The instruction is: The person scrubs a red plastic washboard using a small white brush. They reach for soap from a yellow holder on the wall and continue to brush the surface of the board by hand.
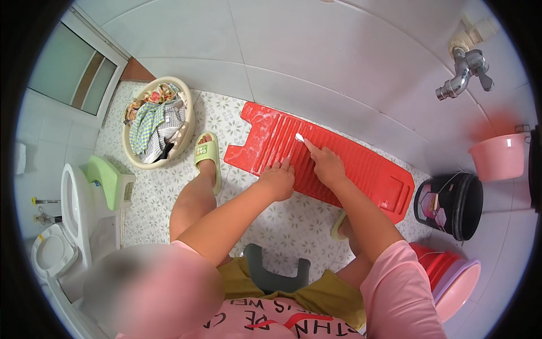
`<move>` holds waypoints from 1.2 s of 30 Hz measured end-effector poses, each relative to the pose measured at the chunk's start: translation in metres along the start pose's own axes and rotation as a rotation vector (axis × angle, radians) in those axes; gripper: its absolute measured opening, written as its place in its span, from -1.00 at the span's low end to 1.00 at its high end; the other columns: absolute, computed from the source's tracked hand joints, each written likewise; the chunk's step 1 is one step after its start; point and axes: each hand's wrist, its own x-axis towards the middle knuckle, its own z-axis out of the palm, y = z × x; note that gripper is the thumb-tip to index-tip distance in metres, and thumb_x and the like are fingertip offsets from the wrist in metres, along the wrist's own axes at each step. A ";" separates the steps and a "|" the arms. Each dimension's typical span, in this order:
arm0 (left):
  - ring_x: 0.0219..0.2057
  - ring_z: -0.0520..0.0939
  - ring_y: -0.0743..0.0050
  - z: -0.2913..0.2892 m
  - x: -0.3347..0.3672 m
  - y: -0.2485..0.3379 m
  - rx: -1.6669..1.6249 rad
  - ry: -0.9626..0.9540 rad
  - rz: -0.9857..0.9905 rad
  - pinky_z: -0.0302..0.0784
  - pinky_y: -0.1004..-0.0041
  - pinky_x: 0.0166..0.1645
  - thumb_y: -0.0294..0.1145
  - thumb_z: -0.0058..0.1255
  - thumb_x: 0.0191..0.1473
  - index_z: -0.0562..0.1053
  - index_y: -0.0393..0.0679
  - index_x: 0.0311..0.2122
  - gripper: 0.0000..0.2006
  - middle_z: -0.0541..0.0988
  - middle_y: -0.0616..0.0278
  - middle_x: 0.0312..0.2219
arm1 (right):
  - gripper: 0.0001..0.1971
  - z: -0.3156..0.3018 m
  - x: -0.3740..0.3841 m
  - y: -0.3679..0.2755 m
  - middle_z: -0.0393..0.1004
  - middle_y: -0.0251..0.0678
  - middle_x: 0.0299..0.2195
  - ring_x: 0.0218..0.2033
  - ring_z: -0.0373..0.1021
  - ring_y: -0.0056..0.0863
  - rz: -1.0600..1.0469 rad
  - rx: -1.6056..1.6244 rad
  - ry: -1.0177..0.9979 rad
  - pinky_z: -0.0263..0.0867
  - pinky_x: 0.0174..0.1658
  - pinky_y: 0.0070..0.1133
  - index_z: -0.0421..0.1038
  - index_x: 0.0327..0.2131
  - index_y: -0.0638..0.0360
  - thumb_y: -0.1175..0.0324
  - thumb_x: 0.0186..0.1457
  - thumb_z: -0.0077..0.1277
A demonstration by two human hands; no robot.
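The long red plastic washboard with raised ridges (361, 169) lies on the patterned tile floor (220, 113), close along the pale tiled wall (316, 62). The left hand (278, 181) rests on it, fingers extended and slightly parted, holding nothing visible. The right hand (328, 165) pinches a small white-ended tool (299, 137) over the ridges, its index finger stretched along it; its grip underneath is hidden.

A light-green slipper (208, 155) stands just beyond the board's left end, near a round cream basin (189, 121) heaped with mixed clothes (149, 124). A glossy black bucket (471, 206) crowds the right end. Above hang a silver metal tap (463, 73) and a pink plastic tub (498, 157).
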 end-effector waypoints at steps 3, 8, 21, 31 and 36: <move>0.11 0.28 -0.08 -0.001 0.000 -0.002 -0.005 0.007 0.003 0.27 0.12 0.12 -0.21 -0.02 -0.03 0.18 -0.33 0.10 -0.39 0.04 -0.13 0.21 | -0.38 -0.002 -0.009 -0.006 0.39 -0.13 -0.31 -0.23 0.40 -0.18 -0.020 0.005 -0.055 0.32 -0.17 -0.29 0.07 0.18 -0.40 0.46 0.05 -0.14; 0.10 0.29 -0.07 -0.001 0.000 -0.003 0.015 0.014 0.011 0.30 0.14 0.10 -0.20 -0.01 -0.04 0.19 -0.34 0.09 -0.38 0.04 -0.12 0.21 | -0.40 0.009 -0.018 -0.001 0.39 -0.10 -0.33 -0.26 0.41 -0.16 -0.060 0.049 -0.133 0.33 -0.20 -0.28 0.07 0.18 -0.39 0.45 0.07 -0.15; 0.10 0.29 -0.13 -0.005 0.002 -0.003 0.010 0.013 0.016 0.28 0.15 0.12 -0.18 0.02 -0.04 0.14 -0.35 0.14 -0.32 0.01 -0.13 0.21 | -0.48 0.012 -0.009 0.005 0.39 -0.04 -0.41 -0.34 0.40 -0.11 -0.111 0.096 -0.001 0.32 -0.26 -0.27 0.11 0.17 -0.28 0.40 0.13 -0.17; 0.11 0.27 -0.19 -0.006 0.005 -0.003 -0.015 0.013 0.020 0.27 0.15 0.13 -0.17 0.02 -0.04 0.16 -0.35 0.13 -0.33 0.02 -0.14 0.21 | -0.32 0.003 -0.002 -0.002 0.40 -0.06 -0.34 -0.25 0.40 -0.13 -0.032 0.099 -0.011 0.31 -0.17 -0.29 0.03 0.20 -0.32 0.53 0.01 -0.12; 0.10 0.28 -0.21 -0.005 0.005 -0.005 -0.016 0.019 0.030 0.28 0.14 0.13 -0.17 0.02 -0.03 0.15 -0.34 0.13 -0.33 0.02 -0.15 0.21 | -0.29 0.004 -0.003 0.000 0.40 -0.04 -0.32 -0.26 0.40 -0.12 -0.045 0.119 -0.036 0.32 -0.17 -0.28 -0.04 0.22 -0.35 0.53 0.01 -0.16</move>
